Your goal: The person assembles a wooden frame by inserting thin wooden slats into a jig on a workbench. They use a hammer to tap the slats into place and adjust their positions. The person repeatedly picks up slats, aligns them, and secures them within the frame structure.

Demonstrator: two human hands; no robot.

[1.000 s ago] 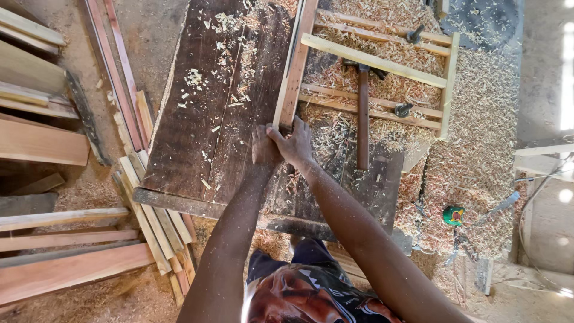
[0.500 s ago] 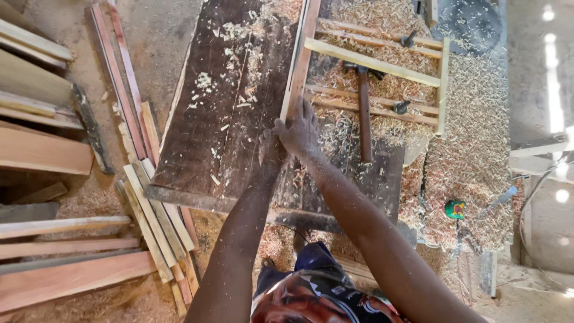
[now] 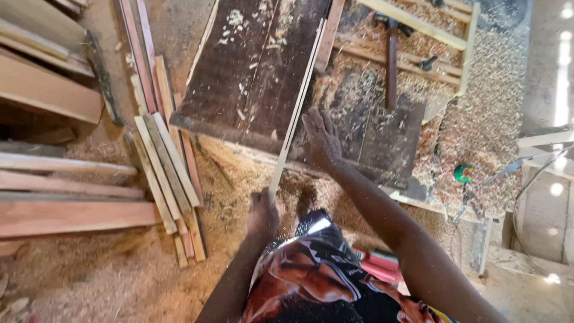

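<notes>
Gripping the near end of a thin strip point(image 3: 296, 101) lying along the dark board point(image 3: 251, 66), the left hand point(image 3: 263, 214) is closed, while the right hand point(image 3: 321, 139) rests open-fingered beside that board.

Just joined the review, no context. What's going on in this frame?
A person in a woodshop, seen from a head camera. The left hand grips the near end of a thin pale wooden strip, which runs up across a dark workbench top. The right hand is open, fingers spread, beside the strip, over the bench. Shavings cover the floor; loose slats lie to the left, and a hammer sits inside a pale wooden frame.
</notes>
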